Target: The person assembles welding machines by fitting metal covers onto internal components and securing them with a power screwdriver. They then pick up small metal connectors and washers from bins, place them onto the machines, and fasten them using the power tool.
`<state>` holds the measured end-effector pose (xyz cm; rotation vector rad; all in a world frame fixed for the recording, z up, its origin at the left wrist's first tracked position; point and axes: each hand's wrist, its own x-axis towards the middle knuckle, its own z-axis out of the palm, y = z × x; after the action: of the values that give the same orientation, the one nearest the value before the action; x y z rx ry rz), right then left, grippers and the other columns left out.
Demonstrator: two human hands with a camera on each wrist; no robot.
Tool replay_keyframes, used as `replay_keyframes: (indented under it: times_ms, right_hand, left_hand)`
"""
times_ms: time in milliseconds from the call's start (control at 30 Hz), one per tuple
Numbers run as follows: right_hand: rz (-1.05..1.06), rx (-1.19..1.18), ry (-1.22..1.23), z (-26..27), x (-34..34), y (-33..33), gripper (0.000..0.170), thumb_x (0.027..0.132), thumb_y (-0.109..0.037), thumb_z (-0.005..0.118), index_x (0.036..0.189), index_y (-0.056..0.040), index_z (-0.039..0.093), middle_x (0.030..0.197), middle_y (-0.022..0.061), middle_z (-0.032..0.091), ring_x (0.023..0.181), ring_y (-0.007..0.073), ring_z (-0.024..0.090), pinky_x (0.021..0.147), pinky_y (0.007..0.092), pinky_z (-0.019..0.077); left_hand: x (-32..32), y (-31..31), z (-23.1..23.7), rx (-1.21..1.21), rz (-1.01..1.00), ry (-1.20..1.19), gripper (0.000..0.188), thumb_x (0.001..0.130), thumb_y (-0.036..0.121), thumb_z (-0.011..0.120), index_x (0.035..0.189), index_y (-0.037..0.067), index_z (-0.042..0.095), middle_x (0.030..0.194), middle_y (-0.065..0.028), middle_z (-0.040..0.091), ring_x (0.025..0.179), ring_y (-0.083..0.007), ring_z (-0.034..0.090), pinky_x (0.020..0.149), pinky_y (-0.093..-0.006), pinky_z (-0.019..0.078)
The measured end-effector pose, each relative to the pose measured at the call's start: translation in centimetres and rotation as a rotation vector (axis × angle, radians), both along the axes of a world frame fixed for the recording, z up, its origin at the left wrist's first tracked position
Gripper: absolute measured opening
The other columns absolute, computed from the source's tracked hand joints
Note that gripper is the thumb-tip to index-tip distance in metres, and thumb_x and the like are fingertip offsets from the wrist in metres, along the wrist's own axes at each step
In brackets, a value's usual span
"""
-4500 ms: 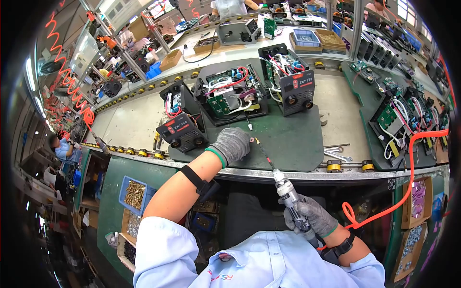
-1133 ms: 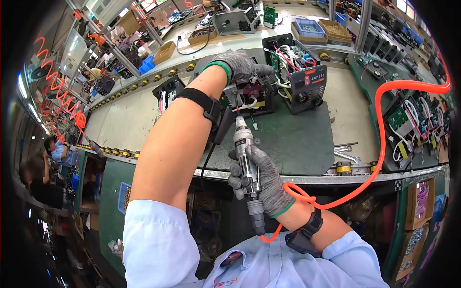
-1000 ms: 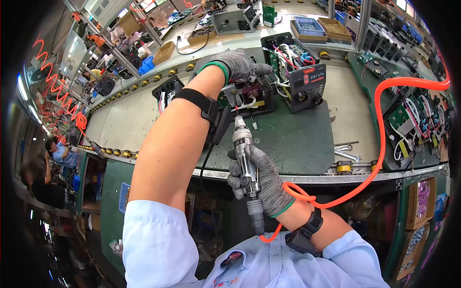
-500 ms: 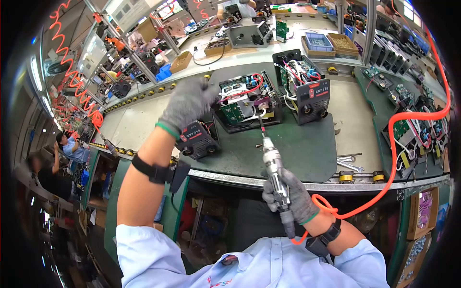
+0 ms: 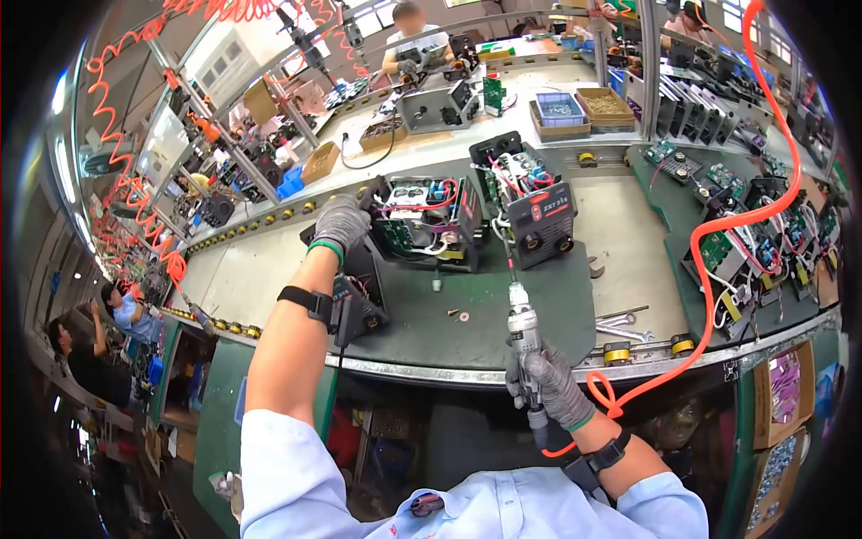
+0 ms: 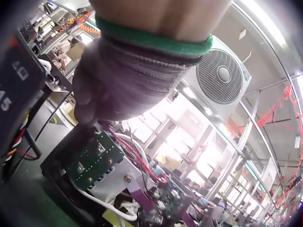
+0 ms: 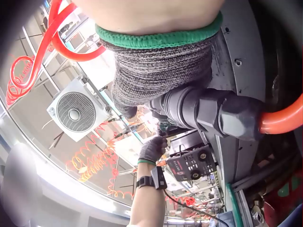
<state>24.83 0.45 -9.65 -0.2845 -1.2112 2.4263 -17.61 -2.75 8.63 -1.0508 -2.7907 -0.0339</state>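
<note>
In the head view my gloved left hand (image 5: 341, 225) is at the left edge of the middle open welding machine (image 5: 424, 216). In the left wrist view its fingers curl over the top of that machine's black end panel (image 6: 66, 146), beside a green circuit board (image 6: 94, 158). My gloved right hand (image 5: 552, 386) grips an air screwdriver (image 5: 523, 325), its bit pointing away beside the right welding machine (image 5: 539, 220). A third welding machine (image 5: 359, 301) stands under my left forearm, partly hidden. A copper-coloured washer (image 5: 464, 316) and a small screw (image 5: 452, 313) lie on the green mat (image 5: 530, 314).
An orange air hose (image 5: 700, 269) loops from the screwdriver to the upper right. Spanners (image 5: 624, 331) lie right of the mat. More part-built units (image 5: 763, 234) stand on another green board. Beyond the roller line are bins (image 5: 561, 110) of small parts, and another person (image 5: 417, 45) works there.
My left hand has moved from above the left machine to the middle machine's edge. The screwdriver bit, earlier at the middle machine, is now beside the right one.
</note>
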Motion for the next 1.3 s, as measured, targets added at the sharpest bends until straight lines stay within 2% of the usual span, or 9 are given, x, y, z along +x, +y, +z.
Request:
replay_keyframes:
  times_ms: [167,467,733,867,933,967,1000,1167,1300]
  right_hand:
    - [-0.027,-0.073,-0.018,-0.1,-0.3,0.1,0.068,0.086,-0.055,0.078,0.124,-0.0049,0.052,0.084,0.0056,0.064,0.065,0.0129,0.064,0.049,0.0264,0.0566]
    - [-0.048,-0.068,-0.002,-0.1,0.5,-0.5,0.074,0.088,-0.056,0.075,0.134,-0.0039,0.050,0.080,0.0075,0.064,0.060,0.0169,0.066,0.049,0.0284,0.0572]
    - [-0.001,0.151,-0.171,0.7,0.6,-2.6,0.070,0.081,-0.046,0.082,0.126,-0.0038,0.048,0.082,0.0067,0.064,0.066,0.0138,0.065,0.055,0.0287,0.0581]
    - [0.027,0.232,-0.255,2.1,-1.3,-5.2,0.064,0.081,-0.041,0.082,0.122,-0.0031,0.051,0.085,0.0065,0.064,0.068,0.0146,0.065,0.056,0.0298,0.0576]
    - [0.009,0.088,-0.186,3.7,-3.1,-6.3,0.060,0.082,-0.040,0.083,0.119,-0.0028,0.053,0.085,0.0062,0.062,0.066,0.0149,0.064,0.055,0.0290,0.0565]
    - [0.049,0.085,-0.138,3.9,-4.0,-5.9,0.063,0.082,-0.040,0.082,0.123,-0.0016,0.054,0.095,0.0104,0.067,0.079,0.0217,0.070,0.071,0.0371,0.0622]
    - [0.050,0.097,-0.149,3.5,-5.4,-5.4,0.063,0.082,-0.040,0.082,0.123,-0.0016,0.054,0.095,0.0104,0.067,0.079,0.0217,0.070,0.071,0.0371,0.0622]
    - [0.077,-0.248,0.087,4.3,-12.9,-6.4,0.069,0.085,-0.040,0.080,0.135,-0.0003,0.055,0.132,0.0216,0.063,0.130,0.0395,0.059,0.115,0.0585,0.0451]
    - [0.022,-0.198,0.030,5.8,-16.0,-8.7,0.071,0.085,-0.040,0.080,0.134,0.0040,0.054,0.135,0.0231,0.060,0.129,0.0395,0.059,0.114,0.0541,0.0477]
  left_hand:
    - [-6.0,1.5,-3.2,0.771,-0.545,-0.591,0.068,0.095,0.004,0.067,0.156,-0.001,0.036,0.149,-0.0225,0.055,0.135,-0.0289,0.056,0.112,-0.0379,0.0447]
    - [2.0,-18.9,-5.0,1.226,-0.109,-0.005,0.031,0.099,0.012,0.063,0.125,-0.004,0.062,0.101,-0.0089,0.067,0.090,-0.0172,0.063,0.086,-0.0303,0.0528]
    - [6.8,-22.1,-16.2,0.924,0.226,-0.554,0.023,0.092,0.009,0.062,0.108,-0.004,0.071,0.092,-0.0120,0.072,0.089,-0.0200,0.067,0.085,-0.0352,0.0539]
    - [10.5,-18.8,-13.7,0.721,-0.408,-0.344,0.020,0.091,0.016,0.065,0.104,0.002,0.075,0.087,-0.0164,0.072,0.080,-0.0232,0.070,0.076,-0.0365,0.0555]
    - [7.9,-17.9,-10.9,0.861,-0.271,-0.179,0.014,0.091,0.014,0.066,0.098,0.004,0.073,0.081,-0.0149,0.070,0.074,-0.0256,0.067,0.071,-0.0374,0.0542]
    - [4.1,-18.4,-10.0,0.673,-0.302,0.168,0.019,0.094,0.025,0.064,0.096,0.008,0.071,0.087,-0.0173,0.072,0.079,-0.0352,0.069,0.072,-0.0432,0.0550]
    - [3.9,-17.7,-6.4,1.070,0.018,-0.246,0.022,0.096,0.026,0.063,0.095,0.005,0.069,0.086,-0.0169,0.073,0.077,-0.0355,0.070,0.073,-0.0433,0.0557]
    - [-5.9,-15.2,-7.9,0.909,-0.040,-0.249,0.049,0.101,0.044,0.057,0.114,-0.001,0.071,0.107,-0.0235,0.074,0.104,-0.0399,0.070,0.095,-0.0453,0.0521]
    - [-6.2,-14.9,-9.2,0.930,-0.021,-0.165,0.048,0.102,0.043,0.056,0.113,-0.001,0.073,0.108,-0.0241,0.074,0.105,-0.0405,0.070,0.095,-0.0447,0.0519]
